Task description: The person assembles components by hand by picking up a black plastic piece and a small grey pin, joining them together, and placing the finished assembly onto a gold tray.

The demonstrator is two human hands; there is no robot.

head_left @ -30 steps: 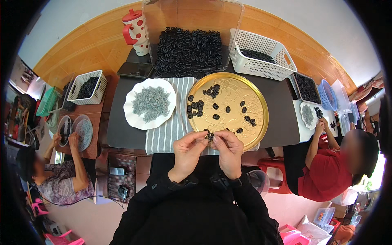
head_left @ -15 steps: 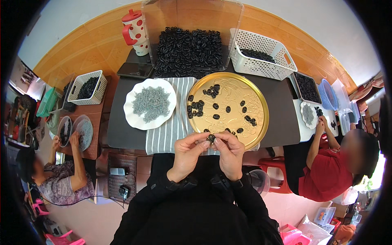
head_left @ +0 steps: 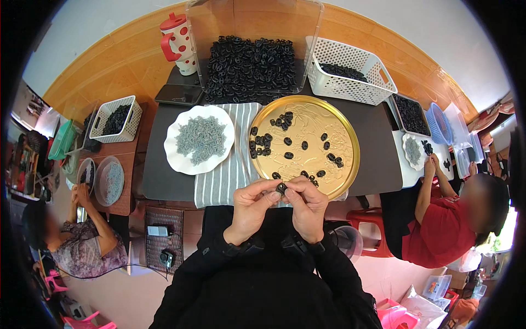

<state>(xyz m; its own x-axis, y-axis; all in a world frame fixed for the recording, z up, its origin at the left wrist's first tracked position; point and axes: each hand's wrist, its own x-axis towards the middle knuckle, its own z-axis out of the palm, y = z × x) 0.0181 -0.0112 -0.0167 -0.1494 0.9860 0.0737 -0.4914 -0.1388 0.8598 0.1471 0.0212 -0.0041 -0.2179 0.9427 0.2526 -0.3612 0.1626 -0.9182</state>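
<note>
A small black oval plastic part [head_left: 281, 188] is pinched between the fingertips of my two hands, just over the near rim of the round gold tray [head_left: 342, 122]. My left hand [head_left: 251, 207] grips it from the left, thumb against fingers. From the other side my right hand [head_left: 306, 206] closes on it the same way. More black parts [head_left: 262, 143] lie on the tray, clustered at its left and scattered singly elsewhere. To the left, a white scalloped plate [head_left: 173, 156] bears a heap of small grey pieces [head_left: 201, 138], too small to name.
A clear bin [head_left: 315, 33] full of black parts stands behind the tray, a white perforated basket [head_left: 350, 90] beside it. A dark phone-like slab [head_left: 179, 94] and a dotted tumbler [head_left: 183, 49] are at back left. People sit at left [head_left: 90, 241] and right [head_left: 446, 225].
Both my hands still pinch the black part, which looks slightly turned. The co-worker at left has drawn both hands together, off the grey-filled bowl.
</note>
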